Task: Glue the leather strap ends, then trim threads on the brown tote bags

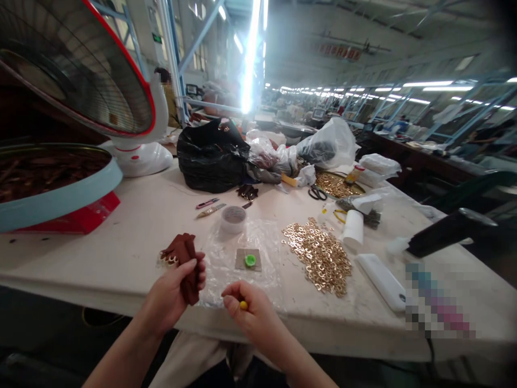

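Note:
My left hand (169, 293) is closed around a bundle of brown leather pieces (189, 283). More brown pieces with gold rings (173, 261) lie just beyond it on the table. In my right hand (252, 310), the fingers are pinched on a small tool with a yellow end (243, 305); the rest of it is hidden by the fingers. A clear plastic sheet (264, 237) lies in front of both hands. On it are a small flat plate (241, 265) bearing a bright green blob (250, 261) and a roll of tape (233, 220). A heap of gold metal rings (319, 256) spreads to the right.
A fan (141, 159) and a blue-rimmed tray (81, 186) of brown pieces stand left. Behind are a black plastic bag (214, 159), scissors (317, 193) and a round tray (355, 188) of gold parts. A white power bank-like block (382, 283) lies right.

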`<state>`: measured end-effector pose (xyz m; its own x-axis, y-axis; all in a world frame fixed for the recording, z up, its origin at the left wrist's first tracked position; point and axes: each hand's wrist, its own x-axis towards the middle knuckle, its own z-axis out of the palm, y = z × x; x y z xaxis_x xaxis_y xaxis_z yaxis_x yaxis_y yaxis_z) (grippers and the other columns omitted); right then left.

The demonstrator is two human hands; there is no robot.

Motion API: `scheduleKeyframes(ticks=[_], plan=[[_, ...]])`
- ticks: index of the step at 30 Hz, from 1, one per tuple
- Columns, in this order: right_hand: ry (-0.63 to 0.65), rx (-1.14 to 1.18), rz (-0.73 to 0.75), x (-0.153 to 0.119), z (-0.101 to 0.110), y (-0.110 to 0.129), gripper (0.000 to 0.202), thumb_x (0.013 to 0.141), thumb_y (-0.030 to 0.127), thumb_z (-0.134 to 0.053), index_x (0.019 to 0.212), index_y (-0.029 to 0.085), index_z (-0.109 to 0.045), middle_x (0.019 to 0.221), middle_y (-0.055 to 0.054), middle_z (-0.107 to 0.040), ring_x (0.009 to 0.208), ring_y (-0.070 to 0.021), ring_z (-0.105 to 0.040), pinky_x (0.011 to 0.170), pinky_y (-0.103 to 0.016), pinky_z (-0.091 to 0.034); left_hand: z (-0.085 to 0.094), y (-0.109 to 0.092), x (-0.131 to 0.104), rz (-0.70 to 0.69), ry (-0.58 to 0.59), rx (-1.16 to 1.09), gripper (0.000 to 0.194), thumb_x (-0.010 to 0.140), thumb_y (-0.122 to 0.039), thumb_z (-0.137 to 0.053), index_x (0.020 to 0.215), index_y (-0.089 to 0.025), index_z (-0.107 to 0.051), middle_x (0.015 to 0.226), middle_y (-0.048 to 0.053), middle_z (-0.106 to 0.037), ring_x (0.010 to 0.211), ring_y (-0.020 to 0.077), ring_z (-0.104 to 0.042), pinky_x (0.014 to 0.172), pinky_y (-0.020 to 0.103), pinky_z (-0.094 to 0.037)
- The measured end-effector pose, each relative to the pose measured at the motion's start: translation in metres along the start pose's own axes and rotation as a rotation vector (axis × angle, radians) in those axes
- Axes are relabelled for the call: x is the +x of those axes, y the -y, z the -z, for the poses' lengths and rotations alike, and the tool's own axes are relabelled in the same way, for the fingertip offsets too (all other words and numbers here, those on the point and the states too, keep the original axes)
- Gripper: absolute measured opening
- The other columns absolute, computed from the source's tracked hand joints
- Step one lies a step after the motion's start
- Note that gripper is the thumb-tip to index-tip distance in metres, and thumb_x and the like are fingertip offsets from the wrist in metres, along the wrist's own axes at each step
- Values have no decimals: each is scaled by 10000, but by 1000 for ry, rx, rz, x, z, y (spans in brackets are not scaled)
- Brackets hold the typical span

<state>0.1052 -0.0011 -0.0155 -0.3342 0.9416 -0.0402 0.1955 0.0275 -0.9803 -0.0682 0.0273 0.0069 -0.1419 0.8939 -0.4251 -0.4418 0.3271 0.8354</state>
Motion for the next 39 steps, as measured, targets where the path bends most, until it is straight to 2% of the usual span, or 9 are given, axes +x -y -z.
scheduleKeyframes(ticks=[3,6,12,18,23,27,31,35,39], plan=[[-12,-129,22,-3,-2,6,140,785,308,-561,842,185,-598,621,33,-490,552,-101,-421,513,-213,-311,-32,9,-16,57,41,-220,154,764,-79,-522,883,-142,-596,717,30,-606,590,110,-585,537,213,-510],[-70,-249,61,-7,1,6,72,775,233,-546,745,181,-585,628,27,-518,564,-103,-438,529,-217,-309,-47,19,-22,57,45,-260,138,786,-92,-525,885,-145,-607,714,34,-615,611,115,-596,560,215,-523],[-162,-198,26,-7,7,-4,95,773,272,-554,743,182,-553,628,26,-527,570,-108,-448,527,-215,-318,-50,34,-27,-34,118,-174,275,672,-289,-719,892,-175,-600,706,0,-617,656,123,-579,608,210,-503],[-181,15,82,-6,5,-7,144,747,247,-522,624,192,-472,549,55,-429,500,-85,-364,472,-202,-297,-50,40,-28,-182,72,78,405,630,-473,-713,860,-176,-563,677,-15,-610,619,114,-550,543,194,-460],[-331,-465,358,-13,20,-4,133,723,170,-486,595,203,-473,569,22,-474,548,-117,-429,521,-236,-314,-53,41,-24,22,140,234,474,574,-581,-694,680,-193,-442,421,-107,-366,342,30,-233,304,131,-137],[-270,-915,498,-16,24,-11,113,752,191,-477,650,206,-522,624,-20,-554,578,-150,-467,523,-263,-322,-57,50,-20,198,208,147,483,504,-498,-775,689,-175,-468,437,-115,-350,351,9,-230,330,119,-187],[-114,-1047,577,-19,28,-17,110,806,262,-488,789,190,-570,714,-32,-623,628,-166,-530,540,-274,-358,-53,60,-16,224,156,208,472,514,-395,-792,841,-181,-528,492,-91,-442,388,40,-357,353,124,-269],[-168,-1032,282,-18,65,-19,220,847,397,-518,895,192,-584,796,-36,-653,702,-170,-583,578,-259,-382,-42,60,-11,160,112,264,473,556,-445,-768,880,-186,-539,524,-72,-498,411,42,-374,357,110,-282],[-314,-1202,-178,6,123,-33,134,872,197,-481,927,187,-603,935,-67,-652,811,-172,-603,655,-256,-383,-37,59,-9,120,160,287,534,542,-513,-761,897,-166,-566,556,-48,-528,452,63,-402,384,131,-332]])
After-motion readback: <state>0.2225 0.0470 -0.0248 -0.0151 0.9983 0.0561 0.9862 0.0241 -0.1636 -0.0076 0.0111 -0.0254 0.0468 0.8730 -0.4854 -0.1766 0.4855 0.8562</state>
